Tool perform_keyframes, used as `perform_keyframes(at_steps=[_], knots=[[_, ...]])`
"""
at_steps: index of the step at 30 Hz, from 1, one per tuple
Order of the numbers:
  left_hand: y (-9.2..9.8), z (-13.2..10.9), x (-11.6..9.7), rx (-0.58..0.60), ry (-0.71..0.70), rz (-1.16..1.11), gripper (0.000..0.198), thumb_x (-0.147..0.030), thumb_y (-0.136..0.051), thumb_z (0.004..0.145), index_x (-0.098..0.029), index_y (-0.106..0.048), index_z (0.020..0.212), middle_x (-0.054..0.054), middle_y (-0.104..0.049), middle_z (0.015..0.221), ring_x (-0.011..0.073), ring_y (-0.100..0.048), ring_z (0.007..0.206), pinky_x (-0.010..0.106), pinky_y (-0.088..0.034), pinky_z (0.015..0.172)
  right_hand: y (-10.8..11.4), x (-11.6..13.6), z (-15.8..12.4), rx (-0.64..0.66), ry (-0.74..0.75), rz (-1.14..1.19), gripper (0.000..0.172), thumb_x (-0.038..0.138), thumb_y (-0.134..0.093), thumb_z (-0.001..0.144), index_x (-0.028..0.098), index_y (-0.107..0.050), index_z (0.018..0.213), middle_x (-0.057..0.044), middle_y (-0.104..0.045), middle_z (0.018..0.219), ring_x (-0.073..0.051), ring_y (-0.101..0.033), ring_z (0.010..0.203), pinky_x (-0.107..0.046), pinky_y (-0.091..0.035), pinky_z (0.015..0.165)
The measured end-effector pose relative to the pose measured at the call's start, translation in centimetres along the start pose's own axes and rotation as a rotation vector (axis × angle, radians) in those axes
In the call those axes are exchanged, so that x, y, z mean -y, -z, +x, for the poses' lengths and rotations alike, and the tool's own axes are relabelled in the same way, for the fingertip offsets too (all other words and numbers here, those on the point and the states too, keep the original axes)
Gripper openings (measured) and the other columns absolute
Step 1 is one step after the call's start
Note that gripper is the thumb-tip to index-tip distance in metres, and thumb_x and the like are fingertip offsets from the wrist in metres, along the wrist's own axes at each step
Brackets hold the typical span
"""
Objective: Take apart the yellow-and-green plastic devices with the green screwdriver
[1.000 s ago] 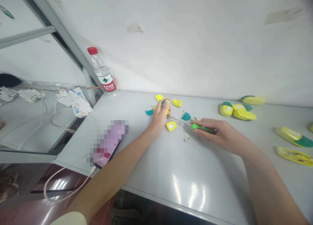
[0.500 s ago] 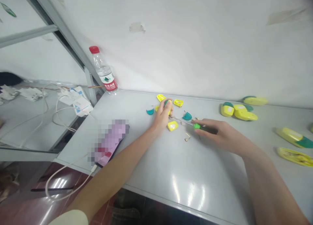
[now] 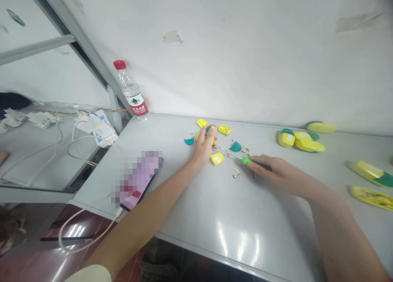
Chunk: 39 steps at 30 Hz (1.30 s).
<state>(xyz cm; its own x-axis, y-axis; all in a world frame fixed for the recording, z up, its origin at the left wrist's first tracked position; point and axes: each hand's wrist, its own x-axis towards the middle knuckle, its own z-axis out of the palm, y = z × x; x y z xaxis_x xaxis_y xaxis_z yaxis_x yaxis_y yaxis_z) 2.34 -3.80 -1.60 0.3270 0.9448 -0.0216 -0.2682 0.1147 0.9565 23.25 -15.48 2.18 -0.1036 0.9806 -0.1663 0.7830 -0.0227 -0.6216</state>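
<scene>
The left hand (image 3: 202, 146) lies on the worktop (image 3: 215, 220) near the wall, its fingers curled round a small yellow and green piece (image 3: 211, 133) and pressing it down, apparently so that it stays steady under the tool. The right hand (image 3: 272, 172) has its fingers closed on the green handle of a screwdriver (image 3: 247, 161), held low and nearly flat. The thin shaft runs leftward and its tip meets the piece at the left hand's fingertips. That shallow angle suggests the tip is working at the side of the piece, not from above.

Loose parts lie close about both hands, within easy reach: a yellow cover (image 3: 217, 158) just beside the left hand, a teal shell (image 3: 235, 146) beyond the shaft, and small metal bits (image 3: 236, 174) near the handle. Other yellow housings (image 3: 301, 141) sit well apart to the right, a water bottle (image 3: 132, 93) stands at the wall, and a phone (image 3: 138, 179) lies on its cable at the worktop's left edge
</scene>
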Motion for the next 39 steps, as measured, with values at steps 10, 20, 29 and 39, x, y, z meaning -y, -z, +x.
perform_keyframes(at_steps=[10,20,29,39], knots=[[0.1,0.1,0.2,0.002,-0.003,0.000,0.028,-0.048,-0.056,0.101,-0.023,-0.058,0.114,-0.002,-0.053,0.083,0.0075,-0.049,0.067,0.021,-0.044,0.070,0.4,1.0,-0.3,-0.059,0.040,0.031,0.048,0.061,-0.050,0.100,0.025,-0.080,0.100,-0.006,-0.079,0.095,-0.027,-0.071,0.086,-0.037,-0.055,0.076],[0.1,0.1,0.1,0.006,-0.003,0.009,0.027,-0.046,-0.056,0.101,-0.023,-0.057,0.115,-0.003,-0.052,0.082,0.0071,-0.049,0.067,0.020,-0.045,0.069,0.3,0.8,-0.5,-0.094,0.027,0.067,0.047,0.063,-0.057,0.096,0.028,-0.077,0.121,-0.006,-0.078,0.113,-0.027,-0.071,0.094,-0.037,-0.057,0.079],[0.1,0.2,0.2,-0.002,0.004,-0.001,0.029,-0.048,-0.058,0.100,-0.022,-0.057,0.113,-0.003,-0.052,0.082,0.0067,-0.048,0.067,0.019,-0.044,0.067,0.5,0.9,-0.5,-0.124,-0.006,0.092,0.050,0.064,-0.063,0.093,0.029,-0.076,0.124,-0.005,-0.077,0.113,-0.025,-0.069,0.087,-0.035,-0.054,0.076],[-0.1,0.1,0.0,0.002,0.015,0.007,0.030,-0.050,-0.058,0.100,-0.022,-0.057,0.113,-0.003,-0.052,0.081,0.0068,-0.048,0.065,0.019,-0.044,0.067,0.4,1.2,-0.5,-0.082,0.005,0.102,0.045,0.061,-0.059,0.096,0.032,-0.076,0.126,-0.004,-0.078,0.117,-0.025,-0.070,0.088,-0.035,-0.056,0.077]])
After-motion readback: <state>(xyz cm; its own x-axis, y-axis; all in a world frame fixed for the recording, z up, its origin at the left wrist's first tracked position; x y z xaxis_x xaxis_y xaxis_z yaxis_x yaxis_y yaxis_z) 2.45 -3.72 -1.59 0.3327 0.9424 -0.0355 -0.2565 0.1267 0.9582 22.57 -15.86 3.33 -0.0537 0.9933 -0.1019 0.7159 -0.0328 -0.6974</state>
